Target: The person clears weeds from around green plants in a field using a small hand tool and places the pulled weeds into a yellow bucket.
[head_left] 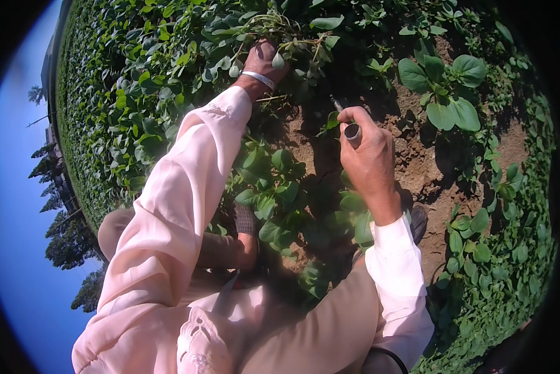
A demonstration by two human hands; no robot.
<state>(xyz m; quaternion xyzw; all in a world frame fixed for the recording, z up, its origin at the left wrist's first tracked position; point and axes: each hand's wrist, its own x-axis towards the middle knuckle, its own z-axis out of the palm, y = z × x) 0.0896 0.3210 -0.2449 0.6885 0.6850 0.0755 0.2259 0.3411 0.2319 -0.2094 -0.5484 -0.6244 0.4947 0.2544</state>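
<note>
My left hand (265,61), with a white band at its wrist, reaches out to the far side among the plants. It is closed on a bunch of weeds (280,28), whose pale stems and wilting leaves spread over and past the fingers. Held in the fist of my right hand (368,156) is a hand tool (353,133); the open round end of its tubular metal handle faces up at me. A thin dark part of the tool shows beyond my fingers, pointing toward the soil, and its working end is hard to make out in the shade.
Broad-leaved green plants (445,84) grow at right, with others (274,187) between my arms. Cracked brown soil (417,162) shows around my right hand. Dense low crop (118,93) covers the left side. My bent knees and a shoe (419,223) are close below.
</note>
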